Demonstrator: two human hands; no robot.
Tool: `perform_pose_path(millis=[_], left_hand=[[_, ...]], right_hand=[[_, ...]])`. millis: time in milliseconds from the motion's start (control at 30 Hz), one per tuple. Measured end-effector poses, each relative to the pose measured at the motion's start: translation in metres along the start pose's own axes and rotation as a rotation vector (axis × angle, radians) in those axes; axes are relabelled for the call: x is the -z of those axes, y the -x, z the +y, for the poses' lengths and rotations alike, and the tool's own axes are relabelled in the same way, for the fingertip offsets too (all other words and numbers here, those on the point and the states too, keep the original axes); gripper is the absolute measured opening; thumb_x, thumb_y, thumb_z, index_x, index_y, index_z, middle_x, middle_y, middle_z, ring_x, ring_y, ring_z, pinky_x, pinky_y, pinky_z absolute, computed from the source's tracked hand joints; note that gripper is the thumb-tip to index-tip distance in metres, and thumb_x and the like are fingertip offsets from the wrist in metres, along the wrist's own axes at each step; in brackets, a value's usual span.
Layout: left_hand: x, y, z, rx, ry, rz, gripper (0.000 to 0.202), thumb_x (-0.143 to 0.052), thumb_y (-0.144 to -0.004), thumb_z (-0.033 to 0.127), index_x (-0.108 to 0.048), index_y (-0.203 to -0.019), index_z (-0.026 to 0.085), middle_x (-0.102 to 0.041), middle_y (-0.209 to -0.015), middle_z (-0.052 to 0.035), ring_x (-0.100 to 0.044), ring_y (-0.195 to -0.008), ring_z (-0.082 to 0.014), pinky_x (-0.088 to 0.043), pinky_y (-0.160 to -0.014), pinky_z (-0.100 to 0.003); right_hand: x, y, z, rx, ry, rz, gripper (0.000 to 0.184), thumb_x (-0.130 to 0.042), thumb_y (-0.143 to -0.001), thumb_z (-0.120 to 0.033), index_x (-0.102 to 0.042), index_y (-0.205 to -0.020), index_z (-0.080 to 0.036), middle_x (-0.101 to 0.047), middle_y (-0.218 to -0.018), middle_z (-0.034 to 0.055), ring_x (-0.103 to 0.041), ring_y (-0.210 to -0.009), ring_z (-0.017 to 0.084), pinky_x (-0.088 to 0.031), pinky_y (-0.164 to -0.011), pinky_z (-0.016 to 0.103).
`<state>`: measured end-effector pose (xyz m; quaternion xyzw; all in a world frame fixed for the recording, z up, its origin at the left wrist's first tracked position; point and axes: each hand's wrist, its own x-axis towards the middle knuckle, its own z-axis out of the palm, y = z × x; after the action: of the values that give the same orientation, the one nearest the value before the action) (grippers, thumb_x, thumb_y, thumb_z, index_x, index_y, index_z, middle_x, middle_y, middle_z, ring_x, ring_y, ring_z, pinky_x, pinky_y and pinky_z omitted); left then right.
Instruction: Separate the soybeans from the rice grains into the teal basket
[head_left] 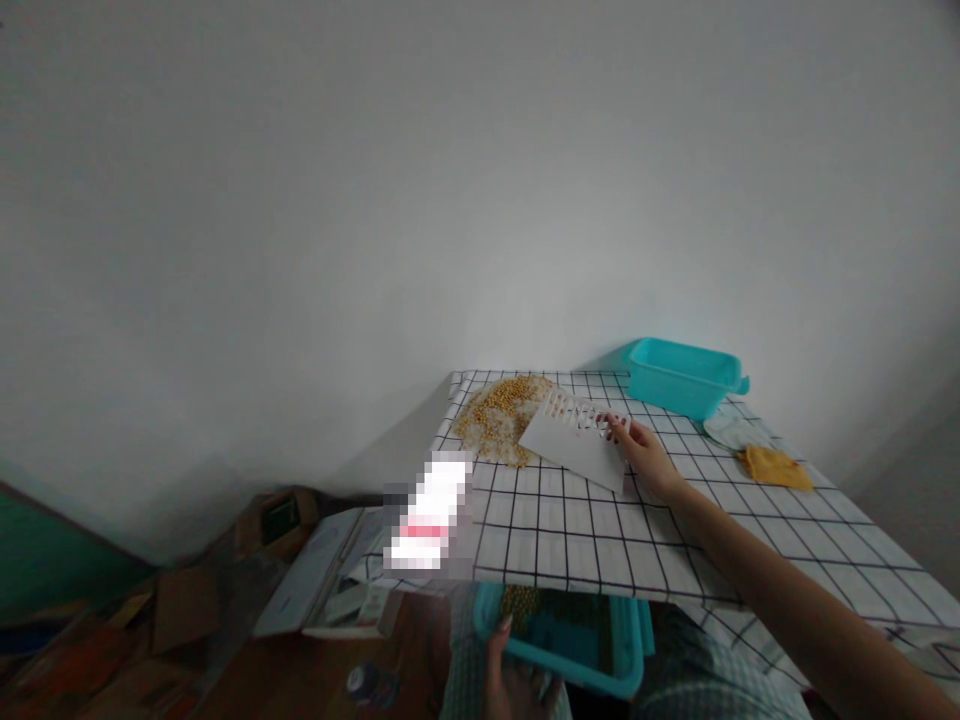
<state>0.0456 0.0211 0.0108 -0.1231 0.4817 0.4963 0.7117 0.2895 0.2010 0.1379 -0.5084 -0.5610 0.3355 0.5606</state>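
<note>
My right hand (639, 455) grips the right end of a white plastic panel (574, 447) with rows of slots along its far side. The panel is tilted over the table, its left edge next to a spread pile of golden-yellow kernels or beans (499, 412); their exact kind is too small to tell. Below the table's front edge, my left hand (508, 685) is closed on the near rim of a turquoise plastic basin (570, 672), thumb over the rim. Similar yellow grains (521, 602) lie in the basin's far left part. The table edge hides its far rim in part.
A second turquoise basin (682, 375) stands at the back right of the checked tablecloth (525, 520). Beside it lie a pale flat item (731, 430) and a yellow cloth (776, 467). A blurred-out bright object (431, 510) sits at the left edge. Boxes (277, 520) clutter the floor.
</note>
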Motion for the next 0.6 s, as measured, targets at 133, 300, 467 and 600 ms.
perform_pose_path(millis=[133, 300, 467, 600], left_hand=[[-0.002, 0.002, 0.001, -0.006, -0.004, 0.049, 0.033, -0.065, -0.071, 0.046, -0.060, -0.097, 0.027, -0.070, -0.083, -0.0077, -0.067, -0.085, -0.0308, -0.048, -0.070, -0.042], [-0.002, 0.009, 0.012, 0.032, 0.020, -0.009, 0.038, -0.066, -0.071, 0.044, -0.059, -0.103, 0.026, -0.071, -0.092, -0.0088, -0.068, -0.090, -0.0320, -0.049, -0.072, -0.042], [-0.004, 0.014, 0.016, 0.006, 0.047, -0.045, 0.039, -0.066, -0.071, 0.042, -0.060, -0.106, 0.025, -0.071, -0.100, -0.0093, -0.068, -0.092, -0.0314, -0.050, -0.072, -0.040], [-0.003, 0.011, 0.015, 0.033, 0.048, -0.041, 0.041, -0.068, -0.070, 0.040, -0.059, -0.108, 0.027, -0.071, -0.101, -0.0086, -0.069, -0.093, -0.0313, -0.051, -0.074, -0.041]], right_hand=[[0.000, 0.001, -0.003, -0.018, 0.000, -0.033, 0.050, -0.054, -0.081, -0.070, -0.060, -0.074, -0.021, -0.067, -0.081, 0.0045, -0.060, -0.076, 0.021, -0.045, -0.063, 0.029], [-0.003, 0.000, -0.004, -0.058, -0.050, -0.056, 0.048, -0.056, -0.080, -0.068, -0.058, -0.073, -0.021, -0.064, -0.074, 0.0022, -0.058, -0.067, 0.019, -0.044, -0.059, 0.029], [-0.003, -0.003, 0.003, -0.070, -0.056, -0.082, 0.050, -0.056, -0.079, -0.070, -0.058, -0.075, -0.020, -0.064, -0.073, 0.0014, -0.057, -0.064, 0.018, -0.044, -0.056, 0.028], [-0.002, -0.002, 0.007, -0.057, -0.019, -0.070, 0.051, -0.056, -0.079, -0.071, -0.056, -0.073, -0.021, -0.066, -0.075, 0.0027, -0.060, -0.069, 0.020, -0.047, -0.058, 0.030]])
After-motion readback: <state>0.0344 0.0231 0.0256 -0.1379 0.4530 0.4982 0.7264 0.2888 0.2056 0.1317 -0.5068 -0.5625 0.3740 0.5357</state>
